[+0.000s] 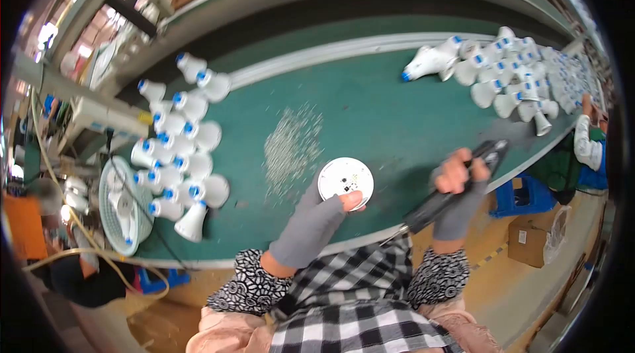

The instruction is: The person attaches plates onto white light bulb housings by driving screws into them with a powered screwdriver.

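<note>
My left hand (311, 226), in a grey fingerless glove, is closed around an LED bulb (340, 177). The bulb's round white face, with small dark components near its middle, is turned up toward me, and my thumb presses on its lower rim. My right hand (458, 187), gloved the same way, grips a black electric screwdriver (428, 213). Its thin bit points down and left, near the bench's front edge and apart from the bulb. Just beyond my left hand, a loose scatter of tiny silvery pieces (290, 151) lies on the green bench top (377, 115).
White bulb housings (198, 164) with blue ends stand clustered at the left; a larger group (509, 68) fills the far right. A pale basket (109, 220) sits at the left edge. Blue stool (522, 197) and cardboard box (527, 240) are on the floor. Another person's arm (585, 138) shows at right.
</note>
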`<act>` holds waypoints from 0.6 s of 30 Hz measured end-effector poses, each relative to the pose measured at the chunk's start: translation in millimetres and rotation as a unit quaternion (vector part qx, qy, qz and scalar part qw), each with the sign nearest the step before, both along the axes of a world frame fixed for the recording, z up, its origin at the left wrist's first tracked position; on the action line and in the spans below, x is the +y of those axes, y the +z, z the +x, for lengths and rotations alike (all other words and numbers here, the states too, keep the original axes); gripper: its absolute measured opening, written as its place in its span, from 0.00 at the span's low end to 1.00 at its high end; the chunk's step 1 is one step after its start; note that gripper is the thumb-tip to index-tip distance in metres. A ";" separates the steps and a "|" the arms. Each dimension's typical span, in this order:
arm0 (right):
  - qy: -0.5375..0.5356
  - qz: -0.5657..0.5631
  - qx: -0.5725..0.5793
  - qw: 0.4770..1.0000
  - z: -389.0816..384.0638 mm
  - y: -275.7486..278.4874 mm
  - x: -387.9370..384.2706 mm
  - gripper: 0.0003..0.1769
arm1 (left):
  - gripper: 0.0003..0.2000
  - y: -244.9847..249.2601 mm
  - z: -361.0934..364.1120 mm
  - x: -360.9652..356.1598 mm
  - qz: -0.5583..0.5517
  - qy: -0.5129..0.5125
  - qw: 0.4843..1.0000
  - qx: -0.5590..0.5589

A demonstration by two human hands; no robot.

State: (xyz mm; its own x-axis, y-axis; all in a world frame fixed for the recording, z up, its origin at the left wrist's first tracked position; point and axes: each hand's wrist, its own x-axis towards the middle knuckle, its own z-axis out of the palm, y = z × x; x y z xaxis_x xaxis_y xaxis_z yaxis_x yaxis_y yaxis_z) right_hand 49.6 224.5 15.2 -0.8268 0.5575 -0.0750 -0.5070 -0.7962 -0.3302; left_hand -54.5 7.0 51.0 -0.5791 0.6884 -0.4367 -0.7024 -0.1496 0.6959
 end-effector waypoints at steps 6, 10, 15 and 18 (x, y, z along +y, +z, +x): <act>-0.010 0.022 -0.061 0.998 6.4 -31.9 -10.2 0.11 | 0.26 -16.6 -57.1 130.4 -0.005 -0.253 0.963 0.096; 0.001 -0.003 -0.054 0.999 12.3 -37.5 -7.7 0.12 | 0.28 -67.1 -62.6 238.2 -0.106 -0.285 0.934 0.185; 0.007 -0.032 -0.011 0.999 20.4 -67.6 7.3 0.11 | 0.40 -48.8 -42.5 289.7 -0.235 -0.078 0.909 0.336; 0.005 -0.023 0.004 1.000 20.2 -69.3 8.7 0.11 | 0.35 -51.6 -56.5 263.6 -0.180 -0.092 0.825 0.527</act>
